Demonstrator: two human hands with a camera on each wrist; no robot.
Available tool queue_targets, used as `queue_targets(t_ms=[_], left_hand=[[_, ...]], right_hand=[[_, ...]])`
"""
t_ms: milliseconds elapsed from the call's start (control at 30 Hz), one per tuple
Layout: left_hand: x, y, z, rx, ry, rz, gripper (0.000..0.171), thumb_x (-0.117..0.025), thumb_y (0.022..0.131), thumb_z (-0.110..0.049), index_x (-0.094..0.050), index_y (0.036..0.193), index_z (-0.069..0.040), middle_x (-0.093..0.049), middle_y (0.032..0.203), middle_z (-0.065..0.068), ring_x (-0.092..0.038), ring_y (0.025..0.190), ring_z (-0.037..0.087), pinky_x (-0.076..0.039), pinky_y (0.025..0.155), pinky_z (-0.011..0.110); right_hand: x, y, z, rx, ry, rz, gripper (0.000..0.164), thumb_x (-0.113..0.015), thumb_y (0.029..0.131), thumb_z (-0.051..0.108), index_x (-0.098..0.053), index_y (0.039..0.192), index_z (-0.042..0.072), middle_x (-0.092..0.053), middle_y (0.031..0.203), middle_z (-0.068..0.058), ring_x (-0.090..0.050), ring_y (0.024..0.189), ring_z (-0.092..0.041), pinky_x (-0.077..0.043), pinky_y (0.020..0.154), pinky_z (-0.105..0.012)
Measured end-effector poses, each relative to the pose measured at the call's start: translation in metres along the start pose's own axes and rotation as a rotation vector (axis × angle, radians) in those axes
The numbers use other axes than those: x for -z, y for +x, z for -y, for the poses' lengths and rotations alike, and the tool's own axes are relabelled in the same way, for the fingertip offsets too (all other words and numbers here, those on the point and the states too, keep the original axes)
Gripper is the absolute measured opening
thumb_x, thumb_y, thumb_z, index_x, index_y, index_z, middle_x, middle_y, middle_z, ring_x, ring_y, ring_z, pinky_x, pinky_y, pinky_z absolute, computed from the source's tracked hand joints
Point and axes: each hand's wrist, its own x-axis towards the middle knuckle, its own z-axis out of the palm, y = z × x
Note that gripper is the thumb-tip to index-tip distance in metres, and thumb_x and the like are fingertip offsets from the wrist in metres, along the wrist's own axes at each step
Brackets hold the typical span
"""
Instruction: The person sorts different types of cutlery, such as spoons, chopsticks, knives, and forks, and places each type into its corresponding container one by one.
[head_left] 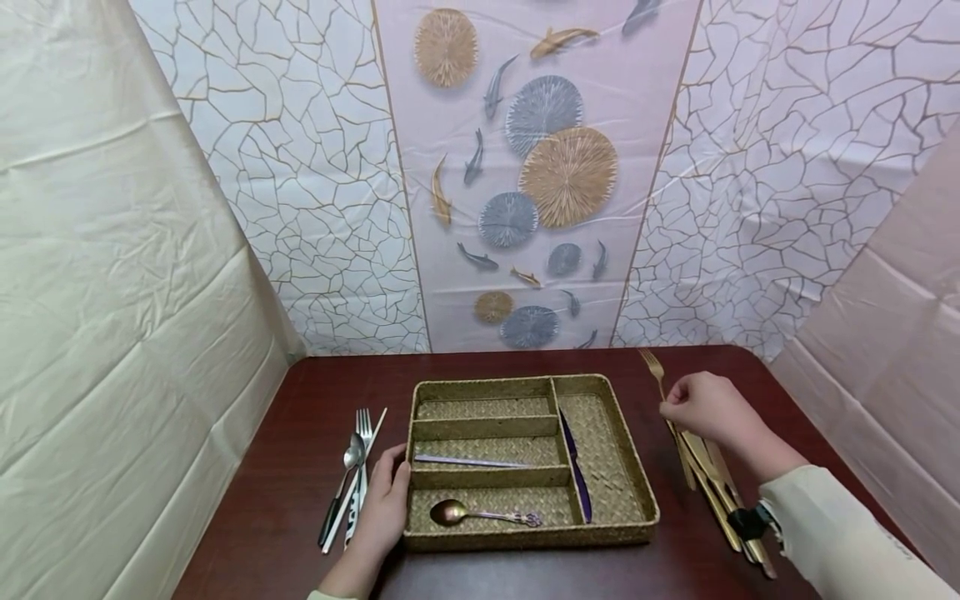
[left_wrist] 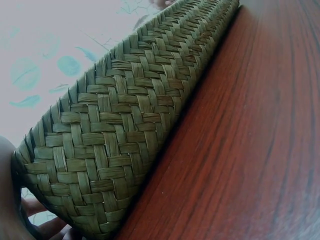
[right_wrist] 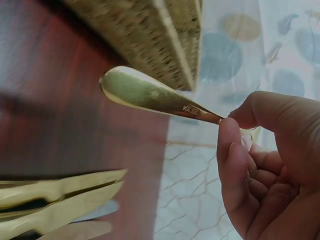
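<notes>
A woven cutlery tray (head_left: 525, 538) with several compartments sits mid-table. My left hand (head_left: 384, 504) grips its left side, fingers at the rim; in the left wrist view the woven wall (left_wrist: 110, 125) fills the middle. Right of the tray, my right hand (head_left: 708, 410) pinches a gold fork (head_left: 654, 367) between thumb and fingers, above the gold cutlery, tines pointing to the back. The right wrist view shows the fork's broad handle end (right_wrist: 150, 95) sticking out of the pinch. Under that hand lies a bundle of gold cutlery (head_left: 712, 479), partly hidden by the wrist.
Inside the tray lie a purple knife (head_left: 576, 471) in the right compartment, a purplish stick-like piece (head_left: 472, 460) in the middle one and an iridescent spoon (head_left: 450, 512) in the front one. Silver cutlery (head_left: 352, 475) lies left of the tray. A patterned curtain (head_left: 517, 275) hangs behind the table.
</notes>
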Motion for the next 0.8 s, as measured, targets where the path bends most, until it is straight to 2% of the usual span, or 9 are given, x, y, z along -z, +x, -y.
queue_targets(t_ms=[133, 400, 500, 600, 800], left_hand=[[0.0, 0.0, 0.001, -0.008, 0.003, -0.002, 0.036, -0.049, 0.117, -0.02, -0.057, 0.15, -0.006, -0.057, 0.147, 0.024, -0.052, 0.139, 0.041, -0.04, 0.114, 0.061], [0.001, -0.004, -0.004, -0.04, 0.024, -0.016, 0.038, -0.048, 0.118, -0.024, -0.058, 0.149, -0.004, -0.058, 0.146, 0.024, -0.054, 0.138, 0.042, -0.043, 0.111, 0.06], [0.002, -0.004, -0.007, -0.019, 0.013, -0.013, 0.037, -0.049, 0.118, -0.023, -0.057, 0.149, -0.005, -0.058, 0.147, 0.023, -0.052, 0.14, 0.041, -0.041, 0.113, 0.061], [0.002, -0.004, -0.008, -0.012, 0.007, -0.009, 0.037, -0.049, 0.117, -0.02, -0.057, 0.149, -0.004, -0.057, 0.147, 0.025, -0.052, 0.14, 0.043, -0.039, 0.114, 0.063], [0.001, -0.003, -0.007, -0.02, 0.007, -0.006, 0.035, -0.05, 0.116, -0.014, -0.058, 0.148, -0.002, -0.057, 0.146, 0.027, -0.052, 0.14, 0.044, -0.039, 0.115, 0.063]], right_hand=[[0.003, 0.007, 0.018, 0.031, 0.014, -0.027, 0.016, -0.071, 0.094, 0.016, -0.074, 0.079, 0.011, -0.065, 0.067, 0.003, -0.05, 0.055, -0.018, -0.041, 0.055, -0.036], [-0.001, 0.026, 0.059, 0.102, 0.051, -0.053, 0.016, -0.07, 0.096, 0.016, -0.076, 0.083, 0.013, -0.07, 0.072, 0.004, -0.059, 0.057, -0.017, -0.047, 0.057, -0.036], [-0.005, 0.034, 0.073, 0.134, 0.063, -0.064, 0.014, -0.069, 0.095, 0.014, -0.076, 0.083, 0.013, -0.071, 0.073, 0.004, -0.058, 0.057, -0.017, -0.045, 0.058, -0.036], [-0.009, 0.04, 0.084, 0.158, 0.084, -0.055, 0.014, -0.068, 0.095, 0.013, -0.076, 0.084, 0.013, -0.072, 0.073, 0.005, -0.057, 0.058, -0.017, -0.045, 0.061, -0.036], [-0.014, 0.053, 0.101, 0.18, 0.109, -0.028, 0.018, -0.068, 0.1, 0.016, -0.074, 0.083, 0.014, -0.071, 0.071, 0.005, -0.065, 0.06, -0.016, -0.052, 0.063, -0.035]])
